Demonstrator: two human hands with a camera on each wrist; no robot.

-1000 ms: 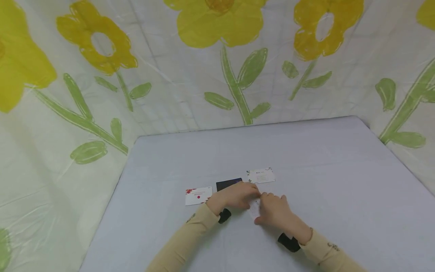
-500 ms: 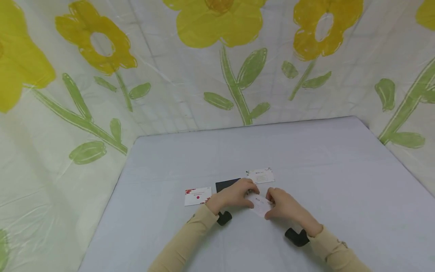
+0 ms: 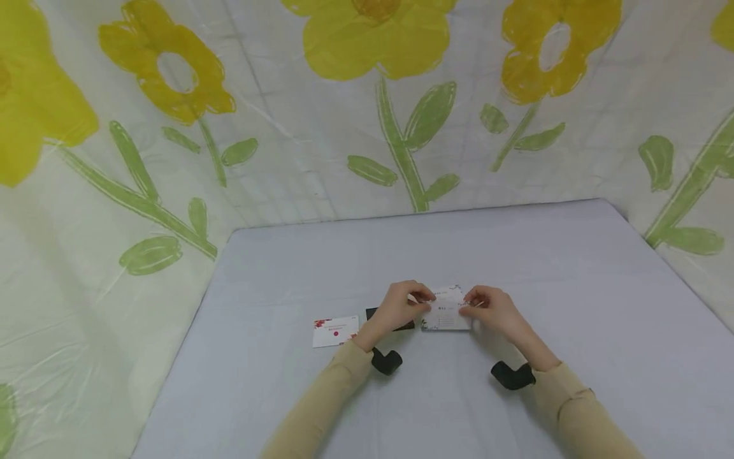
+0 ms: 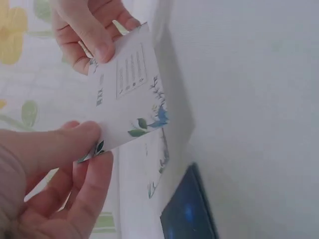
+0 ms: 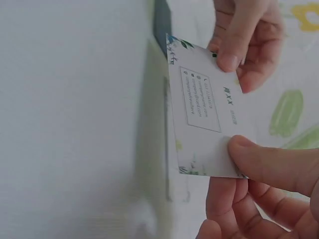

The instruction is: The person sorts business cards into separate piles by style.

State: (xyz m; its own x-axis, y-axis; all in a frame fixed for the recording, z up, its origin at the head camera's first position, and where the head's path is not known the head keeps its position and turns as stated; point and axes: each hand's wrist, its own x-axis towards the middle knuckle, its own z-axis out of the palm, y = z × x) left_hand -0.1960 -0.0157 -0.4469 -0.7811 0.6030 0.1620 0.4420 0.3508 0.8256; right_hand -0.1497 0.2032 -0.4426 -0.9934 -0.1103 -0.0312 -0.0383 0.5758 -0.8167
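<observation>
A white business card (image 3: 446,317) with printed text and leafy corners is held up between both hands. My left hand (image 3: 401,305) pinches its left end, thumb on the printed face and fingers behind, as the left wrist view shows. At the other end, my right hand (image 3: 494,312) pinches the card (image 5: 204,109) in the same way. Partly hidden behind the held card, a similar leafy white card (image 3: 450,291) lies on the table; its corner (image 4: 158,162) also shows in the left wrist view.
A dark card (image 3: 407,326) lies under my left wrist, partly covered. Further left is a white card with red flowers (image 3: 335,331). The table (image 3: 287,268) wears a pale cloth, and a flower-printed curtain (image 3: 321,185) hangs behind it.
Both hands have moved away from me, toward the leafy card on the table. The held card has turned from slanted to level, and the hands now pinch its opposite ends.
</observation>
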